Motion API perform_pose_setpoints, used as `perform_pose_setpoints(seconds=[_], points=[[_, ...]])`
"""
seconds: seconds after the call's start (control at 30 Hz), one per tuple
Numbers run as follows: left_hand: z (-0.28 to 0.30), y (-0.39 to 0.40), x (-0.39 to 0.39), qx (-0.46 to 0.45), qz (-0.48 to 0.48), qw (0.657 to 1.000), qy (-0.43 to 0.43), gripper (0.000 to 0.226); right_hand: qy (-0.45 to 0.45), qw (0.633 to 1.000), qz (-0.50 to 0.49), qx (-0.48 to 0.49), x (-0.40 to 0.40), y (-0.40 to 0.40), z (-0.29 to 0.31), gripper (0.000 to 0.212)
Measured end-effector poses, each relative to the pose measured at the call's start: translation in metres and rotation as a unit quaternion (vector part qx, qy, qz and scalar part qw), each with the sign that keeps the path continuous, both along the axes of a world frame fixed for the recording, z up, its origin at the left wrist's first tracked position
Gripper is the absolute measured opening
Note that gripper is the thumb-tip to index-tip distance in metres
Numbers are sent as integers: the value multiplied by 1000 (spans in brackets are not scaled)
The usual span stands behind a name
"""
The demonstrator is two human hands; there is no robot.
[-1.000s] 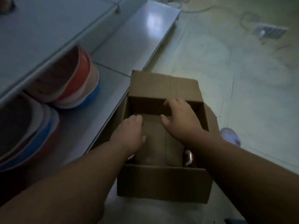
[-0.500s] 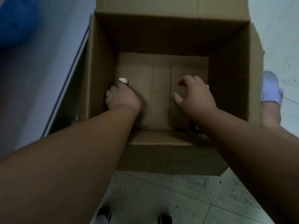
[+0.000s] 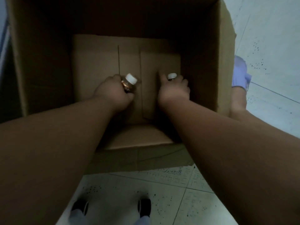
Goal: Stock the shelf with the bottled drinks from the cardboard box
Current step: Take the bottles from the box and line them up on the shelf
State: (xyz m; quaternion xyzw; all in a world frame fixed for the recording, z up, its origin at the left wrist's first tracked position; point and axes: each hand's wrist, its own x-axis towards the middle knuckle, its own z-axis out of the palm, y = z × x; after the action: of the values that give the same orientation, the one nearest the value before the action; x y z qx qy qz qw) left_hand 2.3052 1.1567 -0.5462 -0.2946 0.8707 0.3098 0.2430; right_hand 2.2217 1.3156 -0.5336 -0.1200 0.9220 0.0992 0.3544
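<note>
I look straight down into an open cardboard box (image 3: pixel 204 59) on the floor. Both my arms reach inside it. My left hand (image 3: pixel 112 93) grips a bottle (image 3: pixel 129 82) with a white cap and amber contents, its neck poking out past my fingers. My right hand (image 3: pixel 174 90) is closed around a second white-capped bottle (image 3: pixel 171 76); only its cap and neck show above my fist. The box bottom around the hands is bare cardboard flaps. The shelf is not visible in this view.
Speckled tiled floor (image 3: pixel 162 200) lies in front of the box. A person's foot in a pale blue slipper (image 3: pixel 240 73) stands just right of the box. Two dark wheels or shoe tips (image 3: pixel 144 207) sit at the bottom edge.
The view has dropped closer into the box. Both hands went from resting open on the bottom flaps to gripping a bottle each; the shelf with bowls left the view.
</note>
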Motion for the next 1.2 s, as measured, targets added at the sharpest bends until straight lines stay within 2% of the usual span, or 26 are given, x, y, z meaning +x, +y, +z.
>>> perform_pose_setpoints(seconds=[0.07, 0.13, 0.23, 0.37, 0.43, 0.57, 0.67, 0.8, 0.9, 0.97, 1.07, 1.2], points=[[2, 5, -6, 34, 40, 999, -1, 48, -11, 999, -37, -27, -11, -4, -9, 72], [5, 5, -6, 53, 61, 997, -12, 43, -19, 987, -137, -81, -13, -4, -17, 69], [21, -4, -5, 62, 54, 996, -27, 32, -22, 968, -196, -154, -10, -12, -13, 50], [77, -30, -21, 38, 80, 996, 19, 27, 18, 946, -160, -283, -32, -42, 58, 43], [122, -45, -33, 10, 97, 994, 56, 32, 50, 925, -146, -347, -46, -66, 113, 31], [231, -70, -49, 9, 147, 980, 133, 31, 71, 901, -108, -415, -59, -109, 237, 18], [309, -99, -45, 9, 199, 954, 223, 30, 128, 876, -55, -461, -58, -138, 325, 19], [396, -153, -19, 23, 245, 907, 343, 19, 165, 826, -16, -539, -49, -190, 412, 17], [443, -199, 3, -57, 233, 873, 426, 19, 168, 789, 25, -590, -35, -244, 450, 21], [469, -229, 15, -128, 215, 863, 440, 25, 142, 775, 48, -614, -24, -280, 464, 20], [499, -277, 36, -186, 204, 876, 396, 36, 112, 768, 101, -623, -6, -332, 475, 24], [513, -336, 52, -210, 189, 887, 365, 44, 154, 766, 173, -600, 1, -390, 480, 37]])
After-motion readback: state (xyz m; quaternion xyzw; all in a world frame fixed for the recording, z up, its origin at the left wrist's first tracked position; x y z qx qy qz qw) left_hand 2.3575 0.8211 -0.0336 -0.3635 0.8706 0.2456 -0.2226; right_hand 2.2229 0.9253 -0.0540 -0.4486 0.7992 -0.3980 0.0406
